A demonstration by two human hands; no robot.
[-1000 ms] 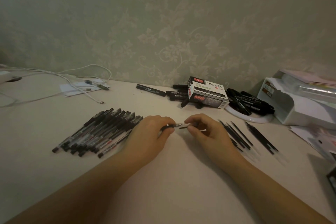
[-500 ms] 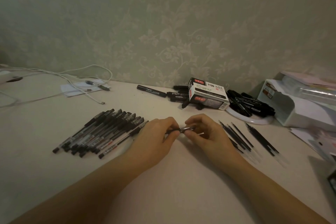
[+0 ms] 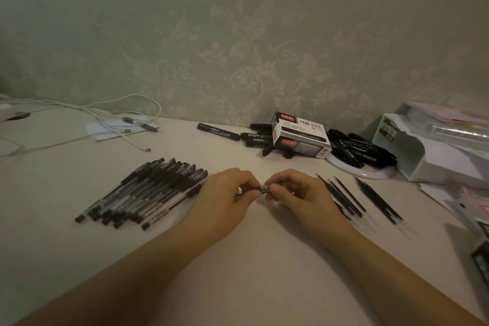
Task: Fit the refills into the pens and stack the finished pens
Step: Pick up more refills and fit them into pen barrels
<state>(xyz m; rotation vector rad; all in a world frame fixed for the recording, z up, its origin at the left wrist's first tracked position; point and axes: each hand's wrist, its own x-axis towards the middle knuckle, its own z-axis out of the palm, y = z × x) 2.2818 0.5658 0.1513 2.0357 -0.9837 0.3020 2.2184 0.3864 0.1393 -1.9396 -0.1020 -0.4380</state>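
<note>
A: What's changed in the last second?

B: The two hands have closed together. A second ago the refill tip showed in a gap between them; now only a short silvery bit of the slim black-and-clear plastic pen (image 3: pixel 260 189) shows between the fingertips

A: And the grips?

B: The left hand (image 3: pixel 227 194) pinches the barrel, the right hand (image 3: pixel 293 193) pinches the tip end, both low over the pale tabletop (image 3: pixel 254 259)

A: Meaning?

B: I'd judge the refill is in and the tip is being tightened, so this pen is nearly done. The fanned row of finished black pens (image 3: pixel 148 190) lies just left of the left hand; the loose thin black refills (image 3: pixel 346 198) lie just right of the right hand, so several remain
</note>
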